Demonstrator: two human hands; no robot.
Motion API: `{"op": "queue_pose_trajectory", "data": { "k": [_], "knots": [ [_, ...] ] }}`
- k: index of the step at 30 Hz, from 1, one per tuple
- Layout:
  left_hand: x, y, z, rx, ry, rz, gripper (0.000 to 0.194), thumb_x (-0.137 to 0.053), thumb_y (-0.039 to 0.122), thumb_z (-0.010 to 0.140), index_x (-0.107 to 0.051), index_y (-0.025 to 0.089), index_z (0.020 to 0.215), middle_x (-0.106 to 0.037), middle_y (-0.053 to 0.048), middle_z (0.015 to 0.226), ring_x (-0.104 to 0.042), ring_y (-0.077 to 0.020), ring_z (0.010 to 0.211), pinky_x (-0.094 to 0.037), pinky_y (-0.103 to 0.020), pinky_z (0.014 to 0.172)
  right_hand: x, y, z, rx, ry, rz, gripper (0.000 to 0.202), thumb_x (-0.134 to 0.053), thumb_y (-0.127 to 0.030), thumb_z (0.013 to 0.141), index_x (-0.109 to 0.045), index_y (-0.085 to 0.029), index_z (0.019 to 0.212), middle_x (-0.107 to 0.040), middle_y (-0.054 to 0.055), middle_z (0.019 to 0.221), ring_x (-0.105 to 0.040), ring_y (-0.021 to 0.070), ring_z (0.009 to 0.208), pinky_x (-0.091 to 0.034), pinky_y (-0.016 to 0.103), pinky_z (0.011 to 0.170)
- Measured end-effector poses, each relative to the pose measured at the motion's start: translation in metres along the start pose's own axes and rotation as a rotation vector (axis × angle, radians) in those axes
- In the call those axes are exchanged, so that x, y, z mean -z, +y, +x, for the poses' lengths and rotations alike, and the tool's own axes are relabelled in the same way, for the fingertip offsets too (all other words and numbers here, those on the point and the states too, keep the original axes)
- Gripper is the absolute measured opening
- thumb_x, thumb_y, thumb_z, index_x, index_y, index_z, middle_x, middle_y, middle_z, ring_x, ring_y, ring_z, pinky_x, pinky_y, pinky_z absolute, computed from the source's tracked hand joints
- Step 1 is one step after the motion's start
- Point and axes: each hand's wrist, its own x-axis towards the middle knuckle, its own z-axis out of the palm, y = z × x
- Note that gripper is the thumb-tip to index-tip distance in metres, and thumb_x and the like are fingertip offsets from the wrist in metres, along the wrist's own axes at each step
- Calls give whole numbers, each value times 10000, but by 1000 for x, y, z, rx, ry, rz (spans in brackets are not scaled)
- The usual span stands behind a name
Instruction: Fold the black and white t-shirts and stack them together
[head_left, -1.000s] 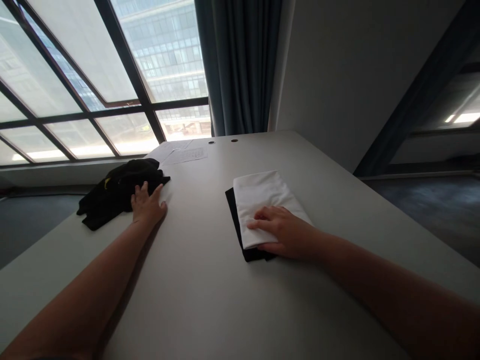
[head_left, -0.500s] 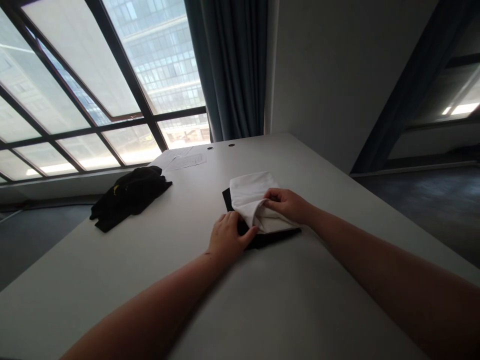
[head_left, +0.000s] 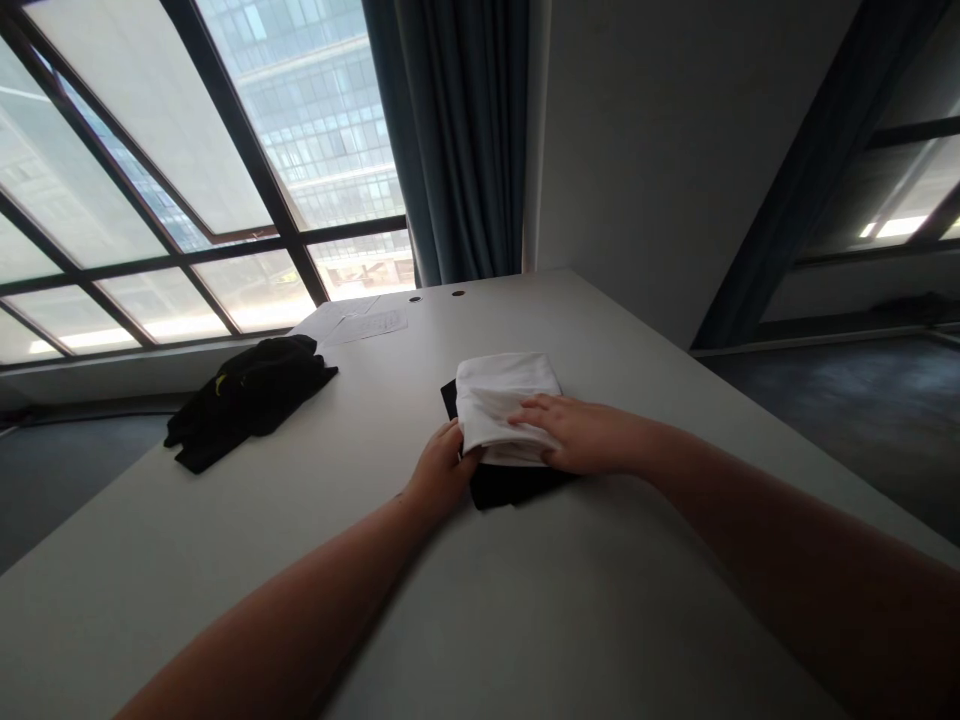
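Note:
A folded white cloth (head_left: 501, 385), probably a garment, lies on a black folded piece (head_left: 517, 486) that sticks out at its front and left. My left hand (head_left: 439, 468) is at the cloth's near left corner, thumb and fingers closed on its edge; the fingertips are partly hidden. Across the right part of the cloth lies my right hand (head_left: 577, 432), its fingers stretched out and flat on top, gripping nothing.
Both cloths rest on a long white table (head_left: 420, 620). A crumpled black garment (head_left: 255, 400) with a small yellow mark lies by the table's left edge. Paper sheets (head_left: 367, 326) are at the far end, near two round holes. Windows and a dark curtain (head_left: 457, 150) stand beyond.
My right hand has let go of the lifted flap of white cloth and now lies flat on it. The raised fold has come down. My left hand stays at the left corner.

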Motion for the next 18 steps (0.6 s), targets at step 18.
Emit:
{"op": "queue_pose_trajectory", "data": {
  "k": [18],
  "knots": [
    [60, 32, -4, 466, 59, -869, 471, -797, 576, 771, -730, 217, 1069, -757, -48, 871, -741, -289, 837, -623, -417, 777, 69, -26, -27, -7, 675, 933, 217, -751, -420, 815, -666, -274, 951, -680, 6, 859, -664, 238, 831, -525, 324, 660]
  ]
}}
